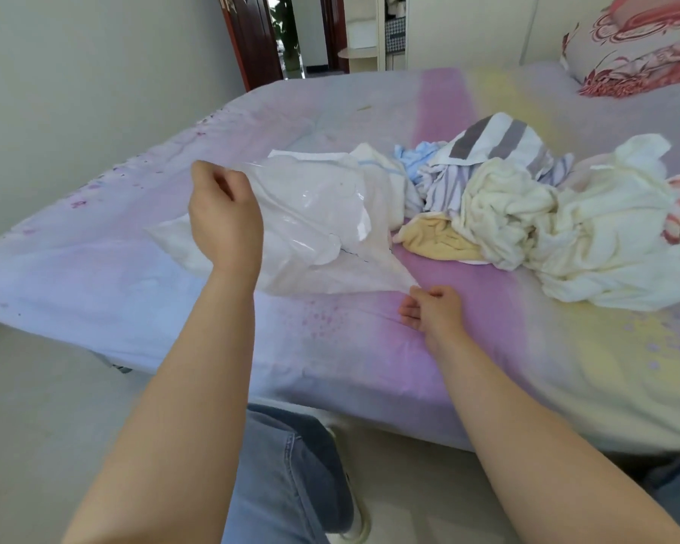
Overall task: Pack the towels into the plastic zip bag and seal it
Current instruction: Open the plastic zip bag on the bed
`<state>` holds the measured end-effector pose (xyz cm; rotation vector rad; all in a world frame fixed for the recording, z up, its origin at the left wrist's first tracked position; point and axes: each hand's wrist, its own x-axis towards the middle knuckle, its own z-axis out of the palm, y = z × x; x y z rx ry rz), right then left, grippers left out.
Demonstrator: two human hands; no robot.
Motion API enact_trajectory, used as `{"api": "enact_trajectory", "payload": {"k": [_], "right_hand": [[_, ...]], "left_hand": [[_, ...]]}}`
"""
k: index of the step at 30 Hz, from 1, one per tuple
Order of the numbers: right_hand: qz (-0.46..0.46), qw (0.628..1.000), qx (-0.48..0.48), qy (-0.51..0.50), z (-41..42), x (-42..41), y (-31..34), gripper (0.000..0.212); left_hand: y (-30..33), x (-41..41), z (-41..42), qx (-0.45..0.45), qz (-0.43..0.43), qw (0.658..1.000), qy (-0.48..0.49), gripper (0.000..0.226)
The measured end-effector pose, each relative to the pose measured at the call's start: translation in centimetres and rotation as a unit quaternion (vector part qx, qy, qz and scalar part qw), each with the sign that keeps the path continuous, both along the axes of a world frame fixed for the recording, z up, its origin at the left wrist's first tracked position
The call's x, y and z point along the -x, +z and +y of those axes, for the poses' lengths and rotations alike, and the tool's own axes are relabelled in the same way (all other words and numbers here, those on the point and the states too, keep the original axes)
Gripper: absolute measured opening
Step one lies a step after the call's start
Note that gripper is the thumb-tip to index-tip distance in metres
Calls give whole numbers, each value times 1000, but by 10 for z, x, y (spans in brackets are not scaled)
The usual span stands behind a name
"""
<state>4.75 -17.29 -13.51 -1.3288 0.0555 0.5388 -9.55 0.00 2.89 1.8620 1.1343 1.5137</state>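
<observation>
- Plastic bag (315,225): lying crumpled on the bed, lifted at two corners, with pale cloth showing through its clear film; whether that cloth is inside or behind it cannot be told.
- Left hand (222,214): fingers curling round the bag's upper left edge, gripping it and holding it raised off the sheet.
- Right hand (428,308): fingers curling, thumb and forefinger pinching the bag's near right corner just above the sheet.
- Towels (527,214): lying in a loose heap just right of the bag, outside it; cream, yellow, pale blue and grey-striped pieces are overlapping, the nearest ones touching the bag's right side.
- Bed (370,347): sheet in lilac, pink and yellow bands, running bare left of the bag to the mattress edge and near the person's jeans.
- Pillow (636,45): red-flowered, sitting at the far right corner.
- Doorway (287,33): standing open beyond the bed, beside a plain wall.
</observation>
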Motion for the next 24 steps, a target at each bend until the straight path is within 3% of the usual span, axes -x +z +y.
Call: {"api": "enact_trajectory", "payload": {"k": [3,6,8,12,13,15,17,21,24], "right_hand": [[64,997,-18,-48,-4,-4,3,14],[62,997,-2,-46,-11,-3,6,22],[9,1000,21,-20,-16,3,7,13],[-156,986,51,17,-22,22,8,13],[-176,983,42,21,-22,25,11,13],[-198,979,32,19,-26,27,21,35],[-264,960,95,0,-33,19,31,53],[-446,835,319,50,-51,-7,41,57],[-396,818,400,116,-66,-40,29,52]], "left_hand": [[-14,2,-16,-18,33,999,-36,12],[-24,7,-21,-76,167,981,-71,36],[-27,11,-22,-96,252,958,-94,39],[-21,9,-32,-71,339,926,-150,21],[-18,6,-37,-64,343,923,-164,21],[-15,-1,-45,-42,312,932,-177,22],[-13,-10,-52,-39,281,945,-164,23],[-10,-31,-68,-71,285,946,-139,26],[-4,-46,-75,-7,194,968,-159,23]]}}
